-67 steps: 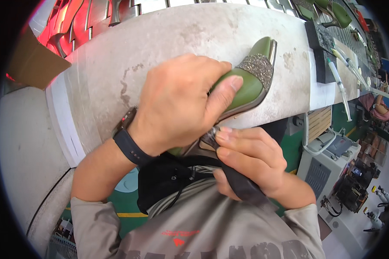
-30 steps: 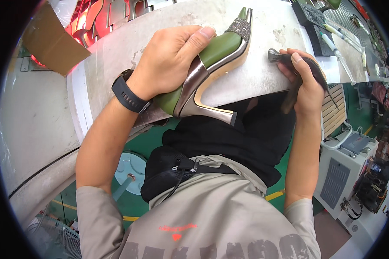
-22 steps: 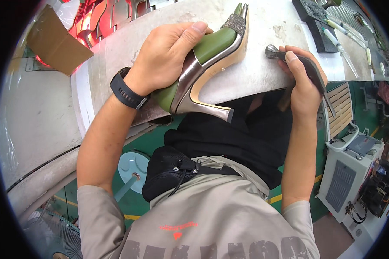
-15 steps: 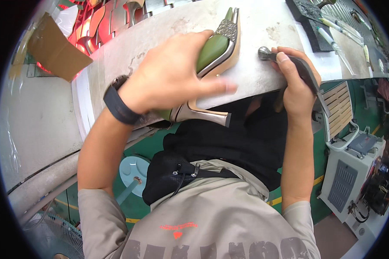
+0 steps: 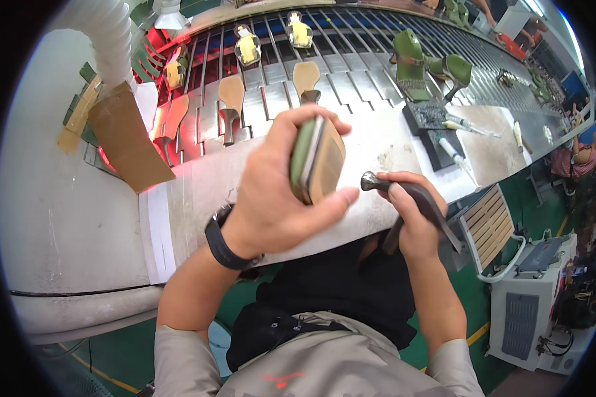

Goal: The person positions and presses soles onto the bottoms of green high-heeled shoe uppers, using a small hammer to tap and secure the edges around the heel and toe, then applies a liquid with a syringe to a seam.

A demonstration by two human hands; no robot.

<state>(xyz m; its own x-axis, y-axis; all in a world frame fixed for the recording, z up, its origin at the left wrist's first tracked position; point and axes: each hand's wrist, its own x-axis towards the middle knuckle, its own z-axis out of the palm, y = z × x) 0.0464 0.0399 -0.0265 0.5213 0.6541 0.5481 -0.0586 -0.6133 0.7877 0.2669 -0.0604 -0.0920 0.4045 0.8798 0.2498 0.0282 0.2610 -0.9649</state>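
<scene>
My left hand (image 5: 261,205) is wrapped round a green high-heeled shoe (image 5: 326,165) above the front edge of the worktable. The shoe's tan sole faces right, with a metallic strip along its edge; its heel is hidden. My left thumb is stretched out below the sole. My right hand (image 5: 417,221) grips a dark hammer (image 5: 425,198) close behind its rounded metal head (image 5: 371,180). The hammer head points left toward the shoe, with a small gap between them. The hammer's other end hangs down past my palm.
Beyond the worktable (image 5: 235,182) runs a slatted metal conveyor (image 5: 351,86), carrying several tan-soled heeled pieces and green shoes (image 5: 409,59). A black block (image 5: 434,126) with syringe-like tubes sits at the right. Brown cardboard (image 5: 129,139) stands at left, below a white hose (image 5: 109,46).
The view has tilted up, showing more of the conveyor. The shoe has turned in my left hand, its sole now facing right and its heel out of sight. The hammer is nearer the shoe.
</scene>
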